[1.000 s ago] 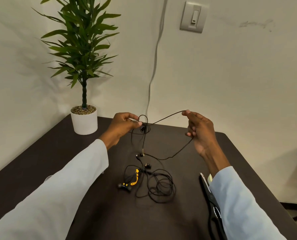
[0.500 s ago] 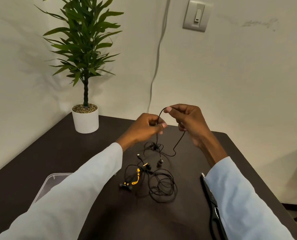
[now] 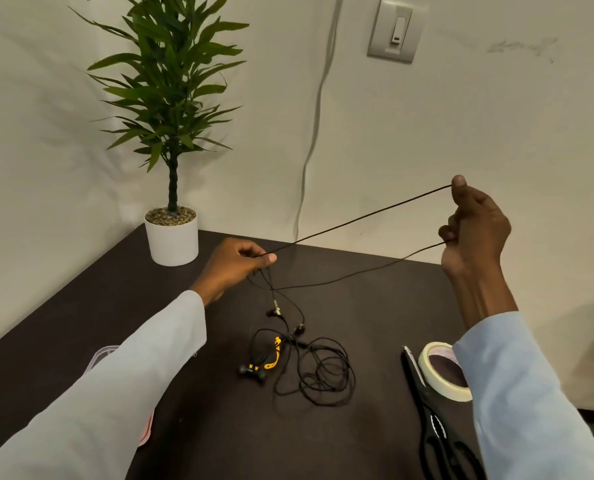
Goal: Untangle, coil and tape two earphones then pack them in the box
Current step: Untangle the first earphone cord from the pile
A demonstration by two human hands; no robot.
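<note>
A black earphone cable (image 3: 357, 220) is stretched taut in the air between my two hands. My left hand (image 3: 235, 263) pinches one end low over the dark table (image 3: 81, 323), with its earbuds (image 3: 274, 311) dangling below. My right hand (image 3: 475, 226) is raised at the right and grips the cable looped round its fingers. A second black earphone (image 3: 318, 370) with a yellow tag lies in a loose tangle on the table below. A roll of cream tape (image 3: 437, 372) lies at the right, partly behind my right sleeve. The clear plastic box (image 3: 103, 355) peeks out behind my left sleeve.
Black scissors (image 3: 437, 431) lie along the table's right side next to the tape. A potted plant in a white pot (image 3: 171, 237) stands at the back left corner. A wall cable (image 3: 314, 133) runs down behind the table.
My hands were close together half a second ago. Now my right hand has swung up and to the right, pulling the cable out into a long taut line.
</note>
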